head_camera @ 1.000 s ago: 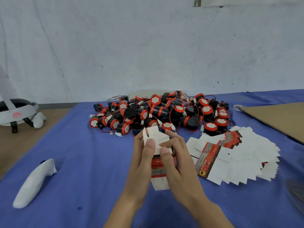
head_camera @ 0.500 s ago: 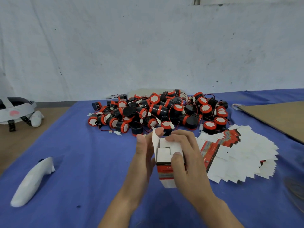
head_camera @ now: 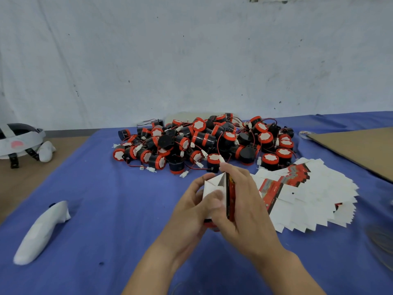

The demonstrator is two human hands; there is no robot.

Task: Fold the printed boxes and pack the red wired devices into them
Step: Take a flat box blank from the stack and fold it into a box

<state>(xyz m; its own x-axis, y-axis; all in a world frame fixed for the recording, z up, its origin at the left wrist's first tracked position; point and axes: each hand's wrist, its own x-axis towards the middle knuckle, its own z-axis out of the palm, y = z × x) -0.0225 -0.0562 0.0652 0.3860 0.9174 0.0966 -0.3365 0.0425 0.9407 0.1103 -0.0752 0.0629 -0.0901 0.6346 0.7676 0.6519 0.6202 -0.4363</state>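
Cardboard box gripped by left hand and right hand, flaps seemingly mid-fold; next, load a red device.

Take the heap of wired devices on the table. Just before it, the left hand and right hand hold a box between them. Flat boxes fan out to its front right, with a cardboard sheet further right. A headset lies far left and a controller well forward-left.

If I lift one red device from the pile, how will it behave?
The device looks like a short hard cylinder, so it may roll on its side. Wires in the pile look tangled, so neighbours may drag along.
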